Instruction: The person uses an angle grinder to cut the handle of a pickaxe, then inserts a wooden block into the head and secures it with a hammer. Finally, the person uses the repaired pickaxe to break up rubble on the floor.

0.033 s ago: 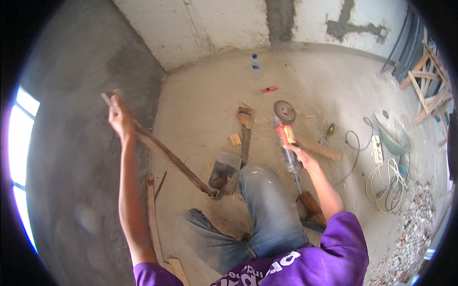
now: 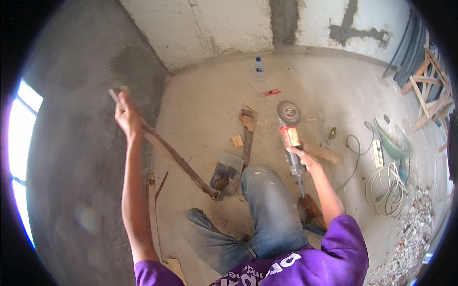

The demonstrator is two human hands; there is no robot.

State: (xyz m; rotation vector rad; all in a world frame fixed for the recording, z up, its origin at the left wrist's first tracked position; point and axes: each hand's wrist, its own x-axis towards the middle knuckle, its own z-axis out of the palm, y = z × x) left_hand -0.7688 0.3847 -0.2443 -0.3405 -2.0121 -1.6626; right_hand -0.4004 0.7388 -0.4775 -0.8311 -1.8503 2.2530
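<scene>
A long, rough brown-handled tool, apparently a hoe with a grey metal blade set low, slants up across the left edge of the floor, while a red-and-grey angle grinder is held aloft, its round dark disc toward the floor's far edge.

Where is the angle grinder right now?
In the head view, the angle grinder is right of centre, in the right hand, just right of the handsaw.
</scene>
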